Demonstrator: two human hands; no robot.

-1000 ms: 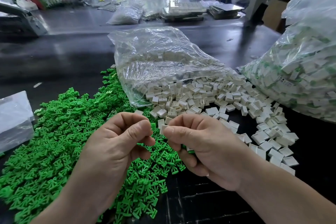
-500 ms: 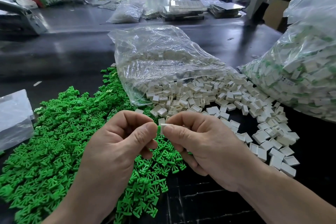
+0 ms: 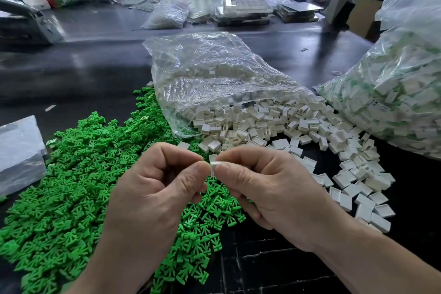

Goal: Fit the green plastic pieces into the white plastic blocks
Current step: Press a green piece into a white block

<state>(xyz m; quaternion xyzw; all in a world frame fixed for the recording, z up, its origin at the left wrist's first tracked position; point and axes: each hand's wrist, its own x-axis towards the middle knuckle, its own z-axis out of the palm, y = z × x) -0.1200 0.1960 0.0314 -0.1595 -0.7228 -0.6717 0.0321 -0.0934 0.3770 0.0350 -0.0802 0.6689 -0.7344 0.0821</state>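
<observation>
Dark, glossy bench in a cluttered workshop; stacked trays and a small filled bag sit at the far side, a grey frame bar overhead.

Near left: wide heap of green pieces, spread loose on the bench and running under both hands. A flat clear bag lies at the left edge, just beside the heap.

Centre: a clear bag on its side, mouth toward the camera, white blocks spilling out of it to the right and forward. The green and white heaps touch below the bag's mouth.

Right: a big bulging bag, packed with white blocks showing green inside.

Hands raised above the seam of the two heaps, knuckles up, thumbs meeting.
- Right hand: fingers curled, thumb and forefinger pinching one block, held level and clear of the heaps.
- Left hand: fingers curled tight, thumb and forefinger pinched against the left end of the same block. Thumb tip touches it. Cannot tell if a green piece sits under that pinch; only a faint green edge at the block's end.

Both forearms bare, coming in from the bottom edge.
</observation>
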